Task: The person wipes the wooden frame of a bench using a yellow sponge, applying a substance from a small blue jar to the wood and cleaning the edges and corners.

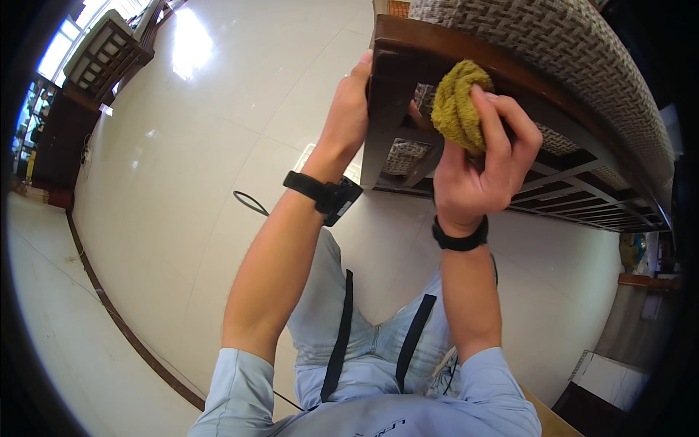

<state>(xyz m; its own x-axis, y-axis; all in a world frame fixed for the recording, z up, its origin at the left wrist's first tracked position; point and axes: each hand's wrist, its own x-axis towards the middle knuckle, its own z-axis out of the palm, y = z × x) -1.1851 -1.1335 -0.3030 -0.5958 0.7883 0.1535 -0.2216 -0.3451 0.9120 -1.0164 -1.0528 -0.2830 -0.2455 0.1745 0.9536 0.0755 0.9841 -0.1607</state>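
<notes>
In the head view, a dark wooden lattice back of a sofa (401,63) stands in front of me, with a brown top rail and square openings. My right hand (480,164) pinches a bunched yellow-green terry cloth (461,109) between thumb and fingers. The cloth rests against the lattice just under the top rail. Along the frame's left side edge, my left hand (349,109) grips the wood, its thumb near the top corner. Most of its fingers are hidden behind the frame. Woven grey-brown upholstery (524,43) rises beyond the rail and shows through the openings.
Glossy cream floor tiles (218,136) spread around my legs. A white plastic container (306,158) sits partly behind my left forearm. A black cable loop (250,202) sticks out by that arm. Another slatted wooden seat (106,54) stands at far left, near a bright window.
</notes>
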